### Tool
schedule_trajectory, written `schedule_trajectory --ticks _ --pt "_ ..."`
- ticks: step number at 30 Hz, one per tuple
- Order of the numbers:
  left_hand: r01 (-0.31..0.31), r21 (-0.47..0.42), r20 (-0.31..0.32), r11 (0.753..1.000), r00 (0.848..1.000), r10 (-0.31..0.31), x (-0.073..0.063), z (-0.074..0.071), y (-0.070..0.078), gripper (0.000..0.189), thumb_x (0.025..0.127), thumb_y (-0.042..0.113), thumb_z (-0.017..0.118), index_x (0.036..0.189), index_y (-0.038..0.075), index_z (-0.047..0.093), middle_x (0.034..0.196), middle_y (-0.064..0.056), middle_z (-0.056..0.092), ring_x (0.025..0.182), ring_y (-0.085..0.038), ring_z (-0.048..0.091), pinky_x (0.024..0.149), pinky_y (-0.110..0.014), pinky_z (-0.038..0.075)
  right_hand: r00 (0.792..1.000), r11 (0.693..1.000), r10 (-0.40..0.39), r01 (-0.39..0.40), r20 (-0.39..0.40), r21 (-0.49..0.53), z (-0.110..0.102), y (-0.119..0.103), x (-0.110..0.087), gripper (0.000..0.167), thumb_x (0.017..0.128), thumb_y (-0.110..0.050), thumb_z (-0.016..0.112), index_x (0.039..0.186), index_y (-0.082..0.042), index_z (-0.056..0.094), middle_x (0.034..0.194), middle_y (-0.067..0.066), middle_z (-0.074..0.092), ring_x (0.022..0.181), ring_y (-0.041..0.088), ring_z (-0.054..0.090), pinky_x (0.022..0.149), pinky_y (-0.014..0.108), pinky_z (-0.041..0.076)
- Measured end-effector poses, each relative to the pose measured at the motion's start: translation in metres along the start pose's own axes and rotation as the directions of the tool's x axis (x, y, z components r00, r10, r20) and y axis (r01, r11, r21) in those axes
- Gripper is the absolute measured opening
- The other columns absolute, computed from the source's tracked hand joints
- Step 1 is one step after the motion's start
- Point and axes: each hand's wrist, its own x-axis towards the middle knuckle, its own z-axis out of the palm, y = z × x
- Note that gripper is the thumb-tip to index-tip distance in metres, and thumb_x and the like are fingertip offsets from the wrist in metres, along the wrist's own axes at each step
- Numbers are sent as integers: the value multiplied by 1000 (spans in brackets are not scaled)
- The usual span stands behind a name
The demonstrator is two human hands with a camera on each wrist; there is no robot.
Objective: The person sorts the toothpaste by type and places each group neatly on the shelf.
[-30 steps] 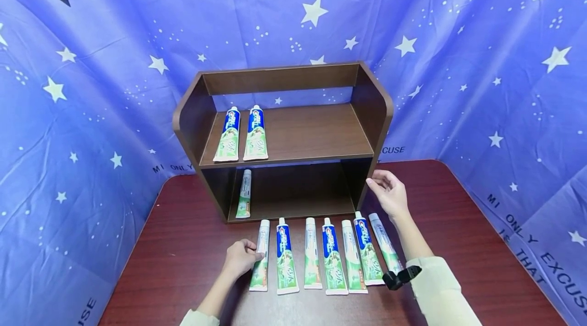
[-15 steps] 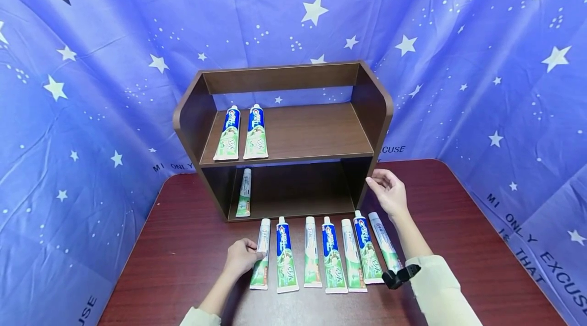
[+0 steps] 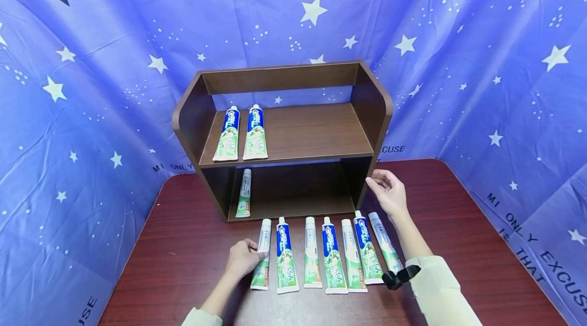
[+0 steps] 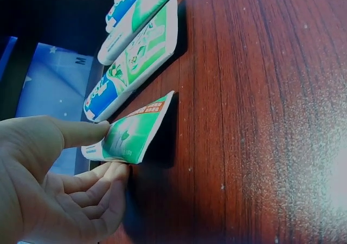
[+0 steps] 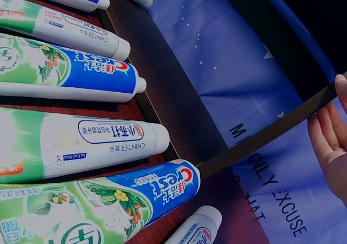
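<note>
My left hand (image 3: 243,257) pinches the leftmost white-and-green toothpaste tube (image 3: 261,274) of the row on the table. In the left wrist view the thumb lies along one side of this tube (image 4: 130,138) and the fingertips are at its other side; its crimped end is raised off the wood, with a shadow beneath. My right hand (image 3: 390,194) holds the right side panel of the brown two-tier shelf (image 3: 316,130). The right wrist view shows thumb and fingers on either side of that panel's edge (image 5: 293,119).
Several more toothpaste tubes (image 3: 286,260), blue-green and white-green, lie in a row before the shelf. Two blue-green tubes (image 3: 255,132) lie on the upper tier, and one grey-green tube (image 3: 244,193) leans inside the lower tier. A starry blue curtain (image 3: 137,86) surrounds the table (image 3: 151,265).
The left hand and its toothpaste tube have shifted very slightly to the right. The right hand stays in place on the shelf panel.
</note>
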Motion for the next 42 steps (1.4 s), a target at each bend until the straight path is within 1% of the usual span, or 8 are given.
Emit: schedule_trajectory --ticks 10,16,23,28,31,36,39,42 --pt "18 -43 9 999 1000 -18 -1 4 -3 24 72 20 80 77 3 64 67 -2 60 62 -11 52 56 -23 41 1000 1000 3 -3 17 8 -2 3 -3 18 86 4 66 99 -8 61 86 -18 63 80 -6 61 77 7 51" --pt "19 -36 -2 999 1000 -19 -1 5 -3 22 71 21 78 76 4 65 66 -1 61 62 -11 53 57 -23 42 1000 1000 9 -9 14 -13 -1 3 -3 22 87 3 65 106 8 57 85 -20 62 80 -7 60 76 6 51" --pt "6 -17 -11 1000 1000 -6 -2 3 0 21 70 22 79 74 6 66 64 0 64 60 -10 53 56 -23 43 1000 1000 14 -14 6 -9 0 1 -2 18 86 4 65 103 2 58 84 -19 62 80 -7 60 76 6 51" --pt "58 -131 25 990 998 -56 -1 2 -4 23 70 19 79 77 2 66 70 -4 63 65 -13 54 57 -24 43 1000 999 21 -21 13 -32 0 1 -2 27 87 2 65 109 12 55 83 -21 61 80 -8 59 76 6 50" --pt "121 -263 94 957 991 -100 1 0 -9 23 73 16 78 83 -1 67 73 -3 62 66 -12 54 58 -23 46 1000 999 22 -21 15 -38 1 1 -2 28 87 3 65 111 14 54 83 -22 61 80 -8 59 76 6 50" --pt "218 -444 229 869 965 -125 6 -5 -15 26 81 14 73 93 -8 67 74 0 66 67 -7 60 65 -22 53 1000 999 17 -17 9 -30 0 1 -1 27 87 5 64 110 14 54 83 -21 61 79 -8 59 75 6 50" --pt "246 -514 273 822 955 -115 8 -9 -17 28 82 12 72 97 -10 66 75 1 68 69 -6 62 70 -23 56 1000 999 20 -20 8 -29 0 0 0 28 87 5 64 111 14 54 83 -22 61 79 -8 59 75 5 50" --pt "275 -563 302 779 946 -115 10 -12 -18 26 81 10 72 97 -10 66 71 1 68 67 -7 63 68 -24 58 1000 999 23 -23 9 -25 -1 1 1 29 87 4 65 111 14 54 82 -22 61 79 -8 59 75 5 50"
